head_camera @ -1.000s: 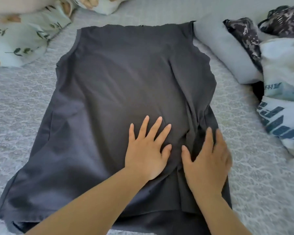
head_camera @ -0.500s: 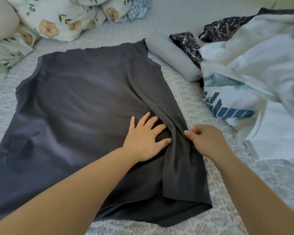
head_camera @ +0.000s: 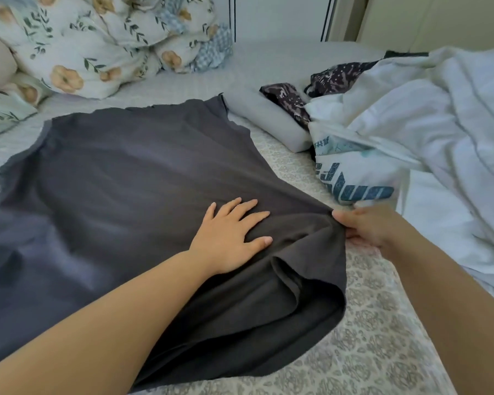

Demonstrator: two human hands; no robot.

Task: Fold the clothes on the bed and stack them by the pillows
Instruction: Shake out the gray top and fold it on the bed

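A dark grey shirt (head_camera: pixel 131 178) lies spread flat on the bed (head_camera: pixel 362 346). My left hand (head_camera: pixel 231 232) presses flat on its right part with the fingers spread. My right hand (head_camera: pixel 368 228) pinches the shirt's right edge and holds it lifted a little off the bed, so the cloth bunches into a fold below my left hand. Floral pillows (head_camera: pixel 97 44) sit at the far left. A heap of unfolded clothes lies to the right: a white shirt with teal print (head_camera: pixel 360 178) and a dark patterned garment (head_camera: pixel 291 104).
A folded light grey piece (head_camera: pixel 268 121) lies just beyond the shirt's far right corner. A rumpled white fabric (head_camera: pixel 454 132) covers the right side. A wall and a door frame (head_camera: pixel 334 18) stand behind the bed.
My right hand has pulled the shirt's right edge outward to the right and raised it. My left hand stays pressed on the shirt. The view has turned to the right and upward.
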